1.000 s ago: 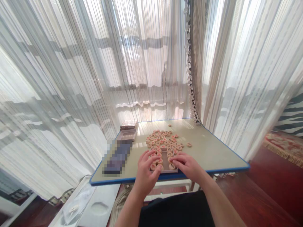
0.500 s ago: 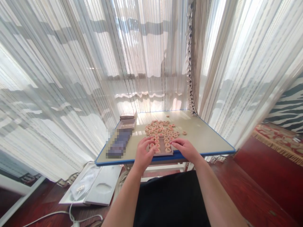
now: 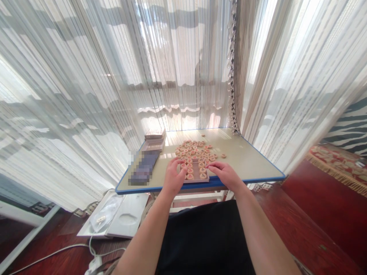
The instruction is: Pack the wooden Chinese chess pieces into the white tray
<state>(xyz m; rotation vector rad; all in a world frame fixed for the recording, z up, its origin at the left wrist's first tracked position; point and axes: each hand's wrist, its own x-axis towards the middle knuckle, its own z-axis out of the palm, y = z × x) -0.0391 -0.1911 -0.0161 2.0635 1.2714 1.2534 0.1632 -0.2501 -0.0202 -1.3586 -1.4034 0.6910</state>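
A small tray [image 3: 196, 179] sits at the near edge of the table [image 3: 249, 164], with round wooden chess pieces in rows along its sides. My left hand [image 3: 172, 177] rests on its left side, fingertips curled onto a piece in the left row. My right hand [image 3: 225, 174] is at the tray's right side, fingers pinched together on a piece near the tray's far right corner. A loose heap of several more wooden pieces [image 3: 195, 151] lies on the table just beyond the tray.
A blurred dark flat object [image 3: 143, 170] lies left of the tray, and a stack of flat boxes [image 3: 155, 138] behind it. Sheer curtains [image 3: 114, 76] surround the table. A white tray with a cable [image 3: 114, 217] lies on the red floor at left. A rug [image 3: 338, 168] is at right.
The view has pulled back and tilted down, so the table looks smaller. Both hands stay on the tray; the right hand's fingers have shifted toward the tray's far corner.
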